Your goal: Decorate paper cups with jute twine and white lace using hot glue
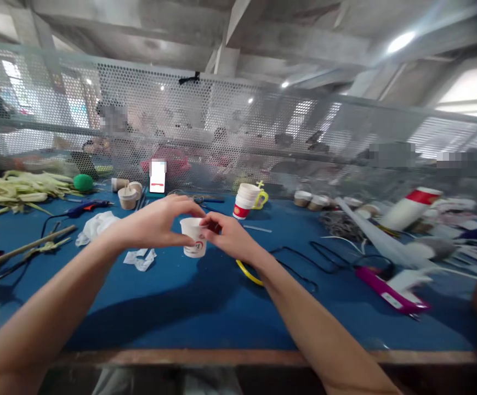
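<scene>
A white paper cup [194,249] with a small red and dark print stands upright on the blue table in front of me. My left hand [158,222] curves around its left side, the thumb against the wall and the fingers arched over the rim. From the right, my right hand [232,237] pinches the cup near its rim; its fingertips partly hide that edge. Beyond it is a stack of paper cups [243,202] with a red band, beside a yellow looped piece [262,200]. A yellow ring [249,273] lies partly behind my right forearm.
Crumpled white tissue [140,259] lies left of the cup. A blue glue gun [86,208], small cups [127,197], a lit phone [157,176] and pale husk strips [20,189] sit farther back. At right are a purple tool [390,291], black cord and long white tube [407,208].
</scene>
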`<state>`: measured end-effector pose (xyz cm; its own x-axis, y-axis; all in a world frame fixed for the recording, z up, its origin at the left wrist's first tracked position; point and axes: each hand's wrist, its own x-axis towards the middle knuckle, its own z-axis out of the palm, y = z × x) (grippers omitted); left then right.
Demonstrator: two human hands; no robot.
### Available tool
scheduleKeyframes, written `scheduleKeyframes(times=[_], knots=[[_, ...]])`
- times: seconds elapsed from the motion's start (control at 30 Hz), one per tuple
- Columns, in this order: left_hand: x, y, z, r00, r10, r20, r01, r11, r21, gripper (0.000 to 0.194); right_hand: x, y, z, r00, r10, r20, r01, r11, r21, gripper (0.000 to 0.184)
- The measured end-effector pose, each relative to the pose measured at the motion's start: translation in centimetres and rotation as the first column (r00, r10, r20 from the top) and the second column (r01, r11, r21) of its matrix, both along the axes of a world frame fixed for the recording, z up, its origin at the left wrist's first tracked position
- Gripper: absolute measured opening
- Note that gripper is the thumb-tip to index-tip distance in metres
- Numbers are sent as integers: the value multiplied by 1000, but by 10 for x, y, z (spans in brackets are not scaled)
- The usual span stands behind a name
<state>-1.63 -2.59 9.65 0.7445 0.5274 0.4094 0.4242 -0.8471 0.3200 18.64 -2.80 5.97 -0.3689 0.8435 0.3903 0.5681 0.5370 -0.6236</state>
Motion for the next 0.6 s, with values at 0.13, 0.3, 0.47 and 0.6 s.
scheduleKeyframes(times=[0.13, 0.3, 0.47, 0.6], knots=[[14, 19, -22, 974, 61, -217, -88, 989, -121, 25, 1, -6, -5, 996, 27, -84, -33, 997, -64, 8], [6, 24, -49, 995, 25, -94, -56, 936, -346, 22, 8, 3, -9, 994, -112, -10, 111, 990, -82, 22], [-3, 18, -72, 990, 91, 109, -36, 904, -426, 26, 46, 36, -8, 744, -601, 291, 631, 776, -11, 31], [-1, 15, -100, 964, 192, 187, -94, 895, -435, 27, 79, 58, -29, 631, -597, 496, 733, 668, -129, 27]])
